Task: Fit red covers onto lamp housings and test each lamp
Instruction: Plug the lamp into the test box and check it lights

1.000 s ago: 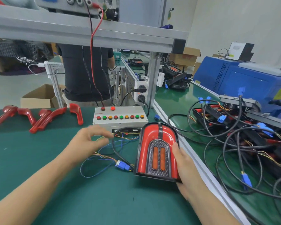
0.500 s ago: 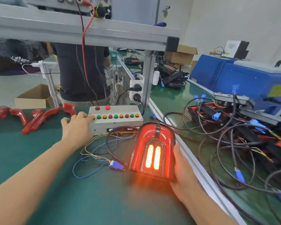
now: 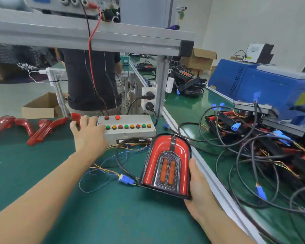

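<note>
An arched lamp with a red cover and two unlit orange strips stands tilted on the green bench mat. My right hand holds it from the right and underneath. A blue connector with thin wires joins the lamp to the white test box, which carries a row of coloured buttons. My left hand rests on the box's left end with its fingers over the leftmost buttons. Several loose red covers lie at the far left of the mat.
A heap of black lamp housings and tangled cables fills the right bench beside a blue machine. An aluminium frame beam crosses overhead, with its post behind the box. A person in dark clothes stands beyond the bench.
My left hand reached from the wires to the test box's left end. The lamp's orange strips lit up half a second ago and are dark now.
</note>
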`<move>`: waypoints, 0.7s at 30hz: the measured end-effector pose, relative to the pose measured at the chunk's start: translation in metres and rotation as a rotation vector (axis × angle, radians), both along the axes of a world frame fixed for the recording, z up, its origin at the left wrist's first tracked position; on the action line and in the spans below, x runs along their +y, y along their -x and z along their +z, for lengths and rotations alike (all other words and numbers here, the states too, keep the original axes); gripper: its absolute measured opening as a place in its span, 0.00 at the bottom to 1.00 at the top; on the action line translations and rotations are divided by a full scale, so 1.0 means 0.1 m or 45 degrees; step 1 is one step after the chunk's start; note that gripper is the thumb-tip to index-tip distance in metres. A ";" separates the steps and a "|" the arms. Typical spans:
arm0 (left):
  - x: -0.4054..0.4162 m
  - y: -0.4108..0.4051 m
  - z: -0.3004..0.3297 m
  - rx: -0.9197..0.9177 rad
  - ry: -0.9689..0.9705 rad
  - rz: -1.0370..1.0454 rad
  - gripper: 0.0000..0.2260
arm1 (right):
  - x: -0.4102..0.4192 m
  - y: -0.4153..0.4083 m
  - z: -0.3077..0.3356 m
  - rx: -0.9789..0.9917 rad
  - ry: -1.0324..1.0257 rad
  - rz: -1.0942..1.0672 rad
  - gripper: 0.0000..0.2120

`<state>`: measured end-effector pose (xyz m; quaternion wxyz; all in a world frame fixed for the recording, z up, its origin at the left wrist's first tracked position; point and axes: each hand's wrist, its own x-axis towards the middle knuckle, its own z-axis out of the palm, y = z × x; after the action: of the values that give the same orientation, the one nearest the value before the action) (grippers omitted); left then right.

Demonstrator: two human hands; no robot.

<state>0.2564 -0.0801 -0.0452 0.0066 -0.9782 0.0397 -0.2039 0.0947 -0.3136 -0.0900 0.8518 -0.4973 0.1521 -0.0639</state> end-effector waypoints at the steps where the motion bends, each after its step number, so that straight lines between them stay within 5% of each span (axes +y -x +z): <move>1: -0.11 0.03 -0.02 -0.012 0.012 -0.049 0.23 | -0.01 0.00 0.00 0.003 -0.019 -0.003 0.30; 7: -0.92 0.07 -0.07 0.243 0.191 -0.296 0.28 | -0.05 -0.01 -0.05 -0.008 -0.123 -0.020 0.30; 11: -1.20 0.01 -0.03 0.422 0.295 -0.185 0.27 | -0.08 -0.01 -0.07 -0.031 -0.148 0.029 0.29; 21: -1.15 0.06 -0.09 0.435 0.351 0.011 0.37 | -0.10 -0.05 -0.07 -0.010 -0.142 0.068 0.29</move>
<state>0.2504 -0.1954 -0.0547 -0.1330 -0.9903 0.0078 -0.0385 0.0995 -0.3239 -0.0969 0.8802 -0.4526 0.1389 -0.0343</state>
